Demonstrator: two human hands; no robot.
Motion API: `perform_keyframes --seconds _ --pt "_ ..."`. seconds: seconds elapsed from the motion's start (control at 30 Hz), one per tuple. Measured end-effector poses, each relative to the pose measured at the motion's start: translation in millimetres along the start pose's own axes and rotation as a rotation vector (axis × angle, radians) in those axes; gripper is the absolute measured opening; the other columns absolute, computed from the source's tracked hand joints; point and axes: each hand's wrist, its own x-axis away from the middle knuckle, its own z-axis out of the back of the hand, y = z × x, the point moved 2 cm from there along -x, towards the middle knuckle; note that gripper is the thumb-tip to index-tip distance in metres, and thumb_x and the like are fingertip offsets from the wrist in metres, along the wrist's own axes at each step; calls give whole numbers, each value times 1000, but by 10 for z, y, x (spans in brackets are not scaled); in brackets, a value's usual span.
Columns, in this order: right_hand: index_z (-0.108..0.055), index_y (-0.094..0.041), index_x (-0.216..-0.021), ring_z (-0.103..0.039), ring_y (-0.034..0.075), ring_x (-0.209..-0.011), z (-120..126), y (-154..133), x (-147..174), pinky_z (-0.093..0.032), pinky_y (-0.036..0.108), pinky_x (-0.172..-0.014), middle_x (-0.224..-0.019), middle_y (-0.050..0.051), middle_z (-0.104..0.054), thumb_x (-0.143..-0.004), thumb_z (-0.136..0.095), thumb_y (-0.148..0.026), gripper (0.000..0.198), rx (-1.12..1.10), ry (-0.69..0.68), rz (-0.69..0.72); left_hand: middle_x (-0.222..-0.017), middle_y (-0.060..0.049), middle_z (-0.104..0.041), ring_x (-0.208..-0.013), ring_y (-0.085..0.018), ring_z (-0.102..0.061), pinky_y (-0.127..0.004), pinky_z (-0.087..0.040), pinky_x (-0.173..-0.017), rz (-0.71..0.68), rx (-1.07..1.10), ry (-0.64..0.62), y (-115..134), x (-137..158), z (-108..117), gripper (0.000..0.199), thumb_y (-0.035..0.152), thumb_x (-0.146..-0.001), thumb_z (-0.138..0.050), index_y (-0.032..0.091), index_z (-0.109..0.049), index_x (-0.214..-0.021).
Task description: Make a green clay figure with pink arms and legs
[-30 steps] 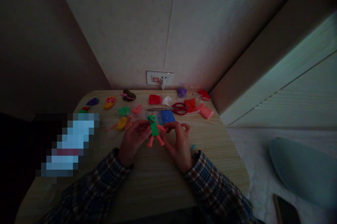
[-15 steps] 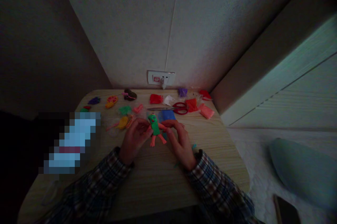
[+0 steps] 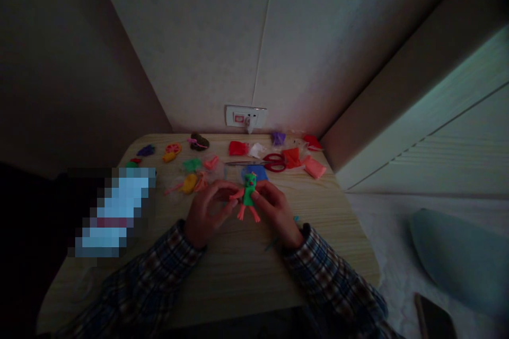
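Note:
A small modelling-clay figure (image 3: 249,190) is held up over the table, roughly upright, with a green head and body and pink arms and legs. My right hand (image 3: 276,209) pinches the side of its green body between thumb and fingers, covering the arm on that side. At the other side, the thumb and fingers of my left hand (image 3: 209,211) close around the outstretched pink arm. Just behind the figure lies a blue clay packet (image 3: 256,172), partly hidden. Red-handled scissors (image 3: 274,163) rest beyond it, blades pointing left.
Clay packets in red (image 3: 238,148), orange (image 3: 292,157), pink (image 3: 315,167) and purple (image 3: 278,139) line the table's (image 3: 238,275) back. Finished-looking clay pieces, one yellow and red (image 3: 172,151), one brown (image 3: 199,141), sit back left. A blurred bright screen (image 3: 115,211) stands left; a phone (image 3: 435,318) lies lower right.
The figure has shifted right and become more upright. My right hand has gone from its pink arm to its body; my left hand has gone from the body to the other arm.

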Motion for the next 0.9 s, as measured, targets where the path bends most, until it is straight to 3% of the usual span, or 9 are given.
perform_keyframes --seconds 0.17,0.9 --pt "-62 -22 -85 -58 18 -81 -13 51 -8 -44 30 -75 -81 0 -65 -80 -67 -43 22 -72 -12 -23 -96 -5 -64 -88 -16 -64 -28 -56 -79 -141 -165 -53 55 4 4 21 13 -83 -60 18 -61 -103" --pt "-62 -23 -83 -60 17 -79 -22 36 11 -46 29 -73 -80 -1 -66 -78 -69 -46 25 -103 -25 -34 -89 -5 -65 -82 -16 -63 -26 -53 -74 -280 -340 -53 155 0 -11 17 11 -82 -59 16 -58 -98"
